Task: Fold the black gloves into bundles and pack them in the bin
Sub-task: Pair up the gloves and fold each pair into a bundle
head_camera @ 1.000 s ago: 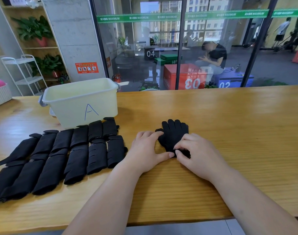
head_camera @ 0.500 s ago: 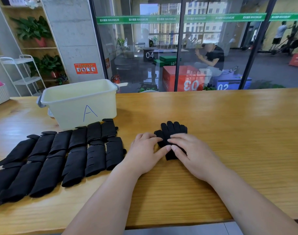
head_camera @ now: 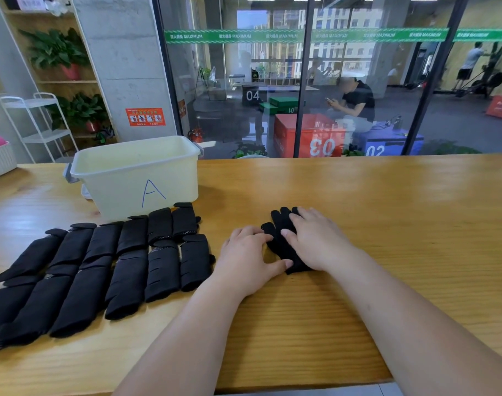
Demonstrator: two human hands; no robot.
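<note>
**Flattening a glove ahead of the fold**

The wooden table (head_camera: 387, 224) carries everything. At its far left stands the pale bin (head_camera: 135, 178) marked with a blue "A"; nothing shows inside it from this angle. In front of the bin, two rows of black gloves (head_camera: 101, 267) lie side by side, unbundled, so most of the task looks to be ahead.

To the right of those rows, apart from them, both hands work on one glove (head_camera: 279, 244), its fingers pointing away from the person. The right hand (head_camera: 315, 241) lies on it palm down, fingers straight and close together, pressing the cloth to the table. The left hand (head_camera: 249, 258) rests beside it, fingers loosely spread with their tips on the glove's left edge and the thumb touching the cuff end; it holds nothing.

To do this step well, I judge, smooth the glove flat first. Whether one glove or a stacked pair lies there cannot be told; a pair needs its edges matched. Then roll tightly from one end, the flat hand pinning the cloth against slipping.
</note>
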